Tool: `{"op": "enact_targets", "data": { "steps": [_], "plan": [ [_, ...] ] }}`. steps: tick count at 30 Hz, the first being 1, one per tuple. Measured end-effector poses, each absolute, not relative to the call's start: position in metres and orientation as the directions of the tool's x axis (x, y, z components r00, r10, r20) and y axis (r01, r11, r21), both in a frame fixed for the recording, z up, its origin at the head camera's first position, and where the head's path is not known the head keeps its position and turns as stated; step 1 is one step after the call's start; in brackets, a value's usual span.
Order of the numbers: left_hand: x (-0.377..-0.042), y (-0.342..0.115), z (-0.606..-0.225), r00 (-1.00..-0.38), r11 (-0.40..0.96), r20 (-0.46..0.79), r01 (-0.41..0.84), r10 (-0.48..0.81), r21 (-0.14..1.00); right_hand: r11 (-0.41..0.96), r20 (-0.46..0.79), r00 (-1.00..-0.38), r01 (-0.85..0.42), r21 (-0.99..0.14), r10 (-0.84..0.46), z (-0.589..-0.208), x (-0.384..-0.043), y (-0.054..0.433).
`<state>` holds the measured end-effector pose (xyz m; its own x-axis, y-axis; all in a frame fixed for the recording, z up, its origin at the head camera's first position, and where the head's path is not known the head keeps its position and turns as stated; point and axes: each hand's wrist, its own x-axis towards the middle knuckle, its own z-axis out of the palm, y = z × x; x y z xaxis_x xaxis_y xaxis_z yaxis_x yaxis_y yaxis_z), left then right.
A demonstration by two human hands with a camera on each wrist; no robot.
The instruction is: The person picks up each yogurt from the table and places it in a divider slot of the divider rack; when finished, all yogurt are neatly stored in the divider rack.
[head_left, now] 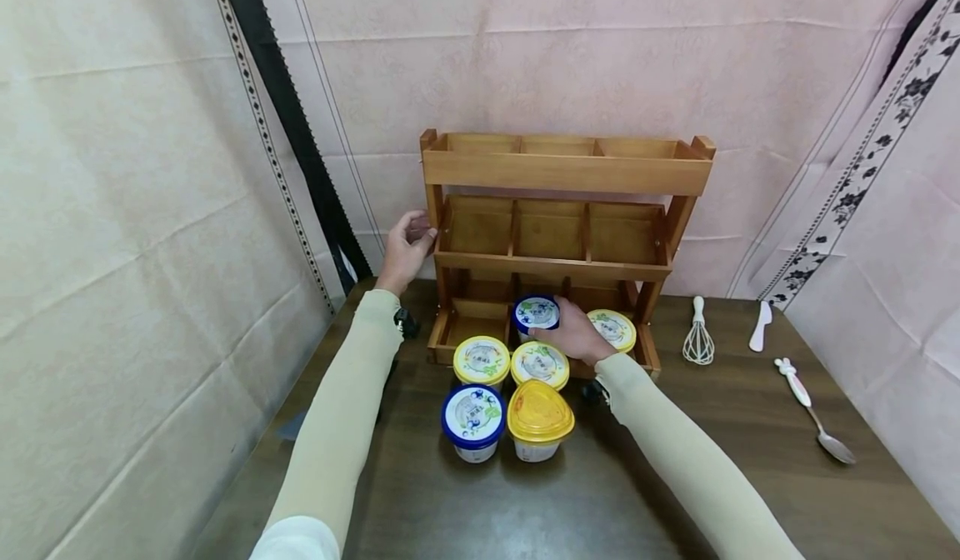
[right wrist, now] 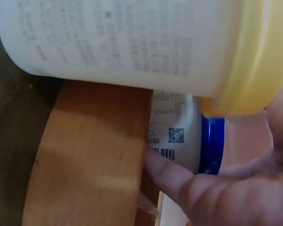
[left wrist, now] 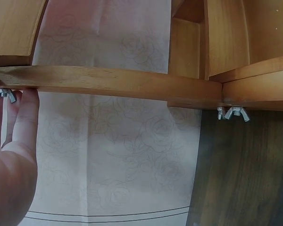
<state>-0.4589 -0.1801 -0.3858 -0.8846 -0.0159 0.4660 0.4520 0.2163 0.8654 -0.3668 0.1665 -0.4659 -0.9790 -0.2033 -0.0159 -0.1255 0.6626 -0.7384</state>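
A three-tier wooden rack (head_left: pixel 567 178) stands against the fabric backdrop. My left hand (head_left: pixel 407 243) touches its left side post; in the left wrist view, straight fingers (left wrist: pixel 26 123) reach the wooden rail beside a wing nut, their tips partly hidden. With my right hand (head_left: pixel 576 333) I grip a blue-lidded tub (head_left: pixel 536 312) at the middle of the bottom tier. In the right wrist view, a finger (right wrist: pixel 167 172) lies along that tub's white side. A yellow-lidded tub (head_left: pixel 613 327) sits in the bottom tier's right compartment. Another yellow-lidded tub (head_left: pixel 542 363) stands just before the rack, near my right hand.
On the dark table are a yellow-lidded tub (head_left: pixel 481 360), a blue-lidded tub (head_left: pixel 474 420) and a tub with a domed yellow lid (head_left: pixel 540 418). To the right lie a whisk (head_left: pixel 699 337), a white-handled utensil (head_left: pixel 761 327) and a spoon (head_left: pixel 813 410).
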Motion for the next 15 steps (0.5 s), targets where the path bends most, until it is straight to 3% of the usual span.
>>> {"op": "enact_targets", "data": {
  "steps": [15],
  "plan": [
    [-0.458, -0.179, -0.387, -0.886, 0.212, 0.463, 0.449, -0.018, 0.868, 0.676, 0.01, -0.972, -0.17, -0.717, -0.234, -0.451, -0.347, 0.175]
  ]
}}
